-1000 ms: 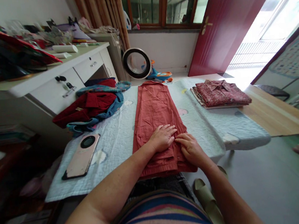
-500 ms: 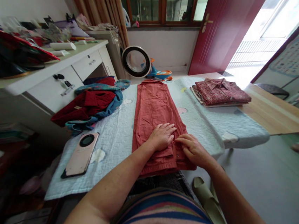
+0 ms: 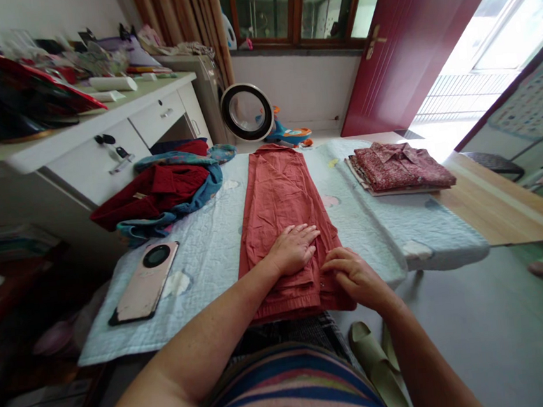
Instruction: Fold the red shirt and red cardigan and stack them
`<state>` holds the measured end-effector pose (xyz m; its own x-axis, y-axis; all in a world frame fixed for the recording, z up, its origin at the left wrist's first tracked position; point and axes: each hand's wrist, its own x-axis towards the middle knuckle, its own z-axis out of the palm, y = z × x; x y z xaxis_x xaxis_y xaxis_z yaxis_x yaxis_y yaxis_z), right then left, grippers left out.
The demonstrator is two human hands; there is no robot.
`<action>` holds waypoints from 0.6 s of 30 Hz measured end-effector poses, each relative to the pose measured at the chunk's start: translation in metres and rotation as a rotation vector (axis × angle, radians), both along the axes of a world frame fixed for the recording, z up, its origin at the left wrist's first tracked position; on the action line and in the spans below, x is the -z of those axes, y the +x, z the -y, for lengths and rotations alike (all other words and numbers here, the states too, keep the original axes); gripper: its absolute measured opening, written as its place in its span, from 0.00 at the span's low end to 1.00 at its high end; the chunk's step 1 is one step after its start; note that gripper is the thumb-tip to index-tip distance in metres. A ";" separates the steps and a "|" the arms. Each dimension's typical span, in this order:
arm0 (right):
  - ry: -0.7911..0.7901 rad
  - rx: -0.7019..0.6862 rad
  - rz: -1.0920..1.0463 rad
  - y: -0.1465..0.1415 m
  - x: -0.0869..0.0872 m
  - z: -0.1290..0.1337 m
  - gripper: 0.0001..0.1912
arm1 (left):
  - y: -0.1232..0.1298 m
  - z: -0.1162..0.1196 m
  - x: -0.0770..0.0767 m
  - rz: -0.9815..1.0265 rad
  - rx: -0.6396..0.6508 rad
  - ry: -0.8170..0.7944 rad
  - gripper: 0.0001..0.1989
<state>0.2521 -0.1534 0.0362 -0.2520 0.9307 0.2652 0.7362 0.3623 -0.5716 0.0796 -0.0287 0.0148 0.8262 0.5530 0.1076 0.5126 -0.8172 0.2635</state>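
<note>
Cloth-covered desk (image 3: pixel 209 254) carries it all. Red shirt (image 3: pixel 275 197) lies mid-desk; long axis approx. 12–6, collar pointing to 12, hem at 6, prob. so full length is in reach. Heaped clothes (image 3: pixel 169 191) at 10 & folded stack (image 3: pixel 407 168) at 2, likely placed out of shirt's way. Phone (image 3: pixel 145 286) btw 8 & 9, apart from shirt. Hands apart: L hand (image 3: pixel 295 249) flat on shirt's lower half, prob. steadying fabric; R hand (image 3: pixel 352 272) approx. 4, fingers bent, can't tell if pinching cloth.
</note>
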 end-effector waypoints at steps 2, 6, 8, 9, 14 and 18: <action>0.059 0.087 -0.006 -0.001 0.008 -0.005 0.22 | 0.000 0.000 0.000 0.018 -0.005 0.000 0.26; 0.094 0.141 0.041 -0.003 0.023 -0.008 0.19 | 0.000 0.000 0.001 0.005 0.005 0.010 0.24; 0.081 0.110 0.043 -0.003 0.023 -0.006 0.18 | 0.000 0.000 0.001 -0.005 0.009 0.019 0.23; 0.073 0.091 0.038 -0.003 0.021 -0.003 0.18 | 0.000 0.000 0.001 -0.007 0.009 0.023 0.23; 0.025 -0.005 0.002 -0.002 0.004 0.001 0.18 | 0.001 0.000 0.001 -0.007 0.001 0.022 0.23; 0.073 0.104 -0.009 -0.005 0.011 -0.006 0.21 | 0.000 0.001 -0.001 0.005 -0.004 0.005 0.25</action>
<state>0.2475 -0.1471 0.0251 -0.1529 0.9299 0.3346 0.7669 0.3252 -0.5532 0.0798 -0.0300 0.0156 0.8236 0.5554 0.1145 0.5144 -0.8167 0.2617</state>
